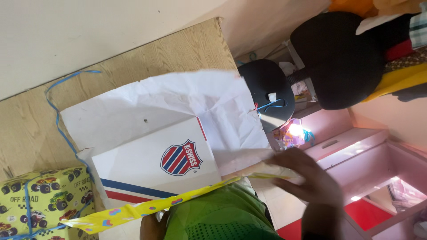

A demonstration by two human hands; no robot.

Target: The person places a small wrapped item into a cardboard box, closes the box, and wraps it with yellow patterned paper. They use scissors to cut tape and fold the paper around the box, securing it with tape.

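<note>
A white box [155, 162] with a red and blue striped shield emblem lies on the white underside of a large sheet of wrapping paper [178, 100] on a wooden table [26, 129]. The sheet's near edge is folded up and shows its yellow patterned side [133, 211]. My right hand [307, 178] is closed on that lifted edge at the box's right end. My left hand [151, 227], mostly hidden at the bottom of the view, pinches the same yellow edge farther left.
A gift wrapped in yellow truck-print paper [42, 200], tied with blue ribbon, stands at the lower left. A loose blue ribbon [55, 115] trails over the table. A black chair [342, 58] and pink drawers [373, 164] stand to the right.
</note>
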